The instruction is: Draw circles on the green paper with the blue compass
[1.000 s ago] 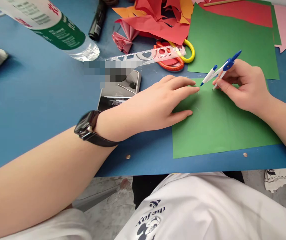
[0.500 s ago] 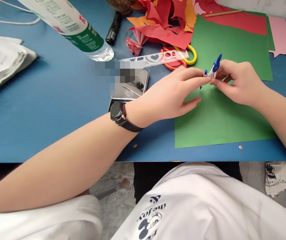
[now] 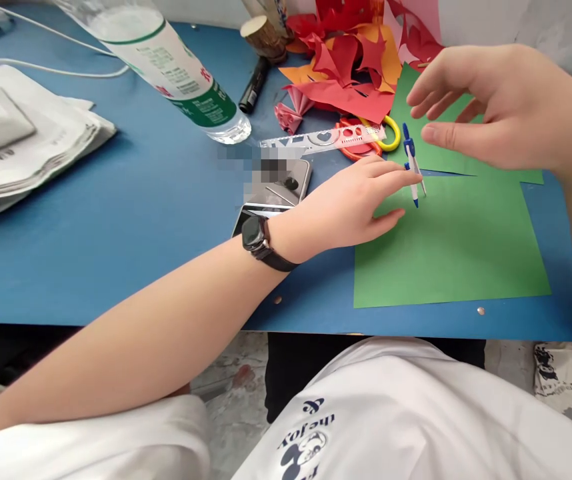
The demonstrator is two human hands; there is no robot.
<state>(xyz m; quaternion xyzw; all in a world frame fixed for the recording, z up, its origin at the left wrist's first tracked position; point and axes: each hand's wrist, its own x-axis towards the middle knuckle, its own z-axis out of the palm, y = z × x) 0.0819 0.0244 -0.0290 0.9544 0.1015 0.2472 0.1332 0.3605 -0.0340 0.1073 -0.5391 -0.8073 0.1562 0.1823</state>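
A small blue-and-white compass point(image 3: 408, 150) stands nearly upright over the green paper point(image 3: 456, 247), its legs pointing down. My left hand point(image 3: 346, 203) lies low beside it, fingers stretched out, with the fingertips at the compass legs. Whether the left hand bears any of its weight I cannot tell. Raised above the far part of the paper, my right hand point(image 3: 506, 110) is empty, with its fingers loosely bent and apart from the thumb. A second green sheet point(image 3: 441, 150) shows behind the front one.
Behind my left hand lie a clear ruler point(image 3: 323, 139), scissors point(image 3: 392, 137) and a partly blurred phone point(image 3: 286, 190). Red and orange paper scraps point(image 3: 339, 97) are heaped at the back. A water bottle point(image 3: 181, 73), a black marker point(image 3: 255, 85) and folded papers point(image 3: 76, 143) are leftward.
My right hand has let go of the compass and risen up and to the right. The left hand stays beside the compass. An edge between the two green sheets now shows.
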